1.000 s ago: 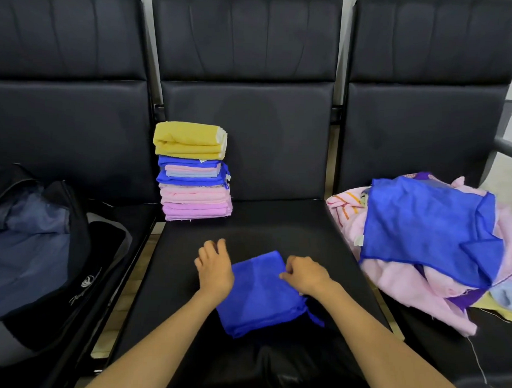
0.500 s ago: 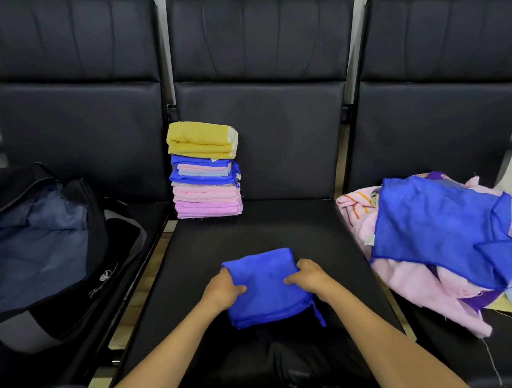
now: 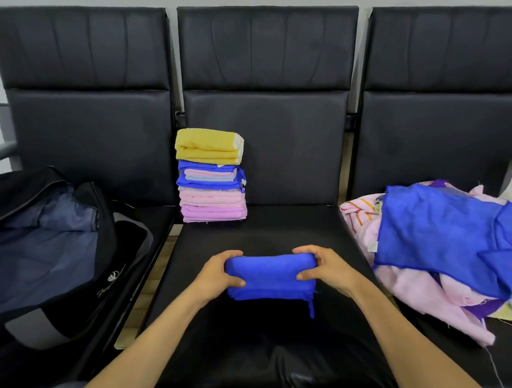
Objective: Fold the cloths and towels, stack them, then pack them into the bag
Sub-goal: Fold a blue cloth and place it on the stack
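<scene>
Gripping the folded blue cloth (image 3: pixel 270 277) at both ends: left hand (image 3: pixel 217 272) and right hand (image 3: pixel 327 271), fingers (image 3: pixel 306 249) clamped over its far edge, thumbs on the near face. The cloth sits in front of the folded stack (image 3: pixel 212 175), with bare seat (image 3: pixel 276 229) between them. Left of the stack, the open bag (image 3: pixel 44 244) shows grey-blue lining. Right of the stack, a loose pile (image 3: pixel 436 243) lies on the neighbouring seat.

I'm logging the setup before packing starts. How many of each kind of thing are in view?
black seats: 3
bag: 1
stack of folded cloths: 1
heap of unfolded cloths: 1
folded blue cloth, gripped by left hand and right hand: 1
Total: 7
</scene>
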Motion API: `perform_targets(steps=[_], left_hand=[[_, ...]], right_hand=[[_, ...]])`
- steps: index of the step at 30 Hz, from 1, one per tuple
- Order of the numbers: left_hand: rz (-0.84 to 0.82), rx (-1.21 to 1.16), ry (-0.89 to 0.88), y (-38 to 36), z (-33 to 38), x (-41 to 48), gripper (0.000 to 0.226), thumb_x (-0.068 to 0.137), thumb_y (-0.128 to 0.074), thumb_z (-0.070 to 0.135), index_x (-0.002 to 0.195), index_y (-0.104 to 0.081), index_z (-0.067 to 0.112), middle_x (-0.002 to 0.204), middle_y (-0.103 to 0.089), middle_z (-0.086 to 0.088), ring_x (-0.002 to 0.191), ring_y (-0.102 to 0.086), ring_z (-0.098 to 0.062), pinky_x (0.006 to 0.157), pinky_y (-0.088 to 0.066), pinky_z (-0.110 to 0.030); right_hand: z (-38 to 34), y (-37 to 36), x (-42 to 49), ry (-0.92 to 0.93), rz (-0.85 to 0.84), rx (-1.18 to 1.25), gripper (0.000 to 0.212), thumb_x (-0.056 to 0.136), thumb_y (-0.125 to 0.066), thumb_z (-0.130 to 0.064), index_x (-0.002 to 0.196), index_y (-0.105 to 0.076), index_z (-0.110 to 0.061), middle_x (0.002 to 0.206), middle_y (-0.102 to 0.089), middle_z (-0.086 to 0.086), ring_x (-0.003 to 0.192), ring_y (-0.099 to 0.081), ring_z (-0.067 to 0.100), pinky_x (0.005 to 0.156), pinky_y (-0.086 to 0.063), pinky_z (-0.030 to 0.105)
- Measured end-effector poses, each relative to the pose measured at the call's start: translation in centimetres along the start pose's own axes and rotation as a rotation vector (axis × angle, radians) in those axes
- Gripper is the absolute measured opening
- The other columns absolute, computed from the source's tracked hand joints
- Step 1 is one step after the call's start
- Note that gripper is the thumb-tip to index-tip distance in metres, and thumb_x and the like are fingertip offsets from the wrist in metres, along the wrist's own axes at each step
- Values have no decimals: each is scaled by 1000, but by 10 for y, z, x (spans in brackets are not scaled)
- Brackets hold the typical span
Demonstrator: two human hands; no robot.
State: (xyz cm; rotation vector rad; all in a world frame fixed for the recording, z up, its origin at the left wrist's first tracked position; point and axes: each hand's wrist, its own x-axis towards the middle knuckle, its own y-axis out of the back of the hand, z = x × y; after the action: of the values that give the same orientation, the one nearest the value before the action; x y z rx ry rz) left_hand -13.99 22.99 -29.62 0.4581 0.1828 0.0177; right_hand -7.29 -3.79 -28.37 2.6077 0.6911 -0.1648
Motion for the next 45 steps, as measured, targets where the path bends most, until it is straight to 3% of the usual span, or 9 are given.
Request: perform_targets(steps=[6, 10, 14, 18, 23, 31, 34, 37, 45], left_hand=[[130, 118, -113, 0, 6, 0, 22, 78, -77, 19, 96, -66, 26, 106, -55, 3, 97, -55, -10, 82, -44, -19], [-15, -145, -99, 8, 17, 10, 20, 79, -75, 21, 95, -65, 14, 105, -63, -8, 96, -61, -17, 85, -49, -31], [11, -302, 12, -1, 37, 27, 32, 87, -68, 22, 112, -50, 10, 106, -63, -1, 98, -64, -19, 81, -54, -38], [81, -381, 106, -17, 47, 61, 35, 94, -60, 18, 114, -31, 18, 103, -48, -3, 87, -57, -15, 62, -53, -33], [-29, -227, 92, -22, 61, 112, 24, 90, -53, 0, 93, -56, 23, 111, -52, -8, 87, -54, -17, 66, -47, -28], [212, -17, -18, -33, 68, 201, 37, 91, -47, -6, 111, -63, 20, 125, -53, -11, 89, -52, -17, 66, -43, -21], [209, 103, 15, -45, 55, 222, 34, 94, -46, -2, 119, -63, 15, 125, -56, -14, 96, -58, -24, 75, -47, -24], [221, 217, 10, -52, 47, 233, 34, 95, -45, -2, 122, -63, 10, 134, -50, -14, 111, -58, -27, 94, -45, -26], [167, 393, -45, -58, 71, 184, 47, 96, -48, 4, 142, -43, 14, 156, -15, -13, 143, -17, -29, 114, -21, -31]], right_hand=[[-9, 3, -7, 129, 191, -305, 17, 85, -68, -20, 98, -61, -28, 110, -51, -5, 103, -53, 13, 87, -47, 25], [-6, 8, -9, 74, 182, -26, 11, 91, -62, -22, 100, -56, -24, 114, -53, 0, 105, -56, 18, 88, -50, 31], [1, 6, 4, 27, 290, 184, 26, 95, -55, -24, 119, -47, -19, 118, -59, 6, 104, -62, 19, 88, -55, 37], [-2, 13, 29, -112, 470, 205, 27, 99, -47, -14, 118, -32, -25, 109, -51, 10, 80, -59, 16, 60, -49, 26], [-14, 39, 70, -135, 349, 175, 16, 87, -64, -3, 91, -56, -17, 113, -57, 10, 82, -60, 17, 56, -46, 21], [-21, 65, 159, -127, 543, -231, 36, 92, -45, 6, 114, -59, -17, 136, -41, 9, 68, -53, 15, 45, -38, 14], [-4, 63, 179, -144, 539, -369, 33, 94, -45, 3, 115, -59, -17, 137, -40, 12, 100, -57, 26, 74, -50, 22], [9, 60, 184, -177, 532, -506, 32, 98, -44, -10, 125, -59, -20, 147, -31, 10, 134, -30, 29, 107, -33, 36], [0, 58, 140, -126, 542, -352, 32, 98, -48, -20, 129, -55, -21, 145, -39, 9, 136, -32, 30, 112, -27, 37]])
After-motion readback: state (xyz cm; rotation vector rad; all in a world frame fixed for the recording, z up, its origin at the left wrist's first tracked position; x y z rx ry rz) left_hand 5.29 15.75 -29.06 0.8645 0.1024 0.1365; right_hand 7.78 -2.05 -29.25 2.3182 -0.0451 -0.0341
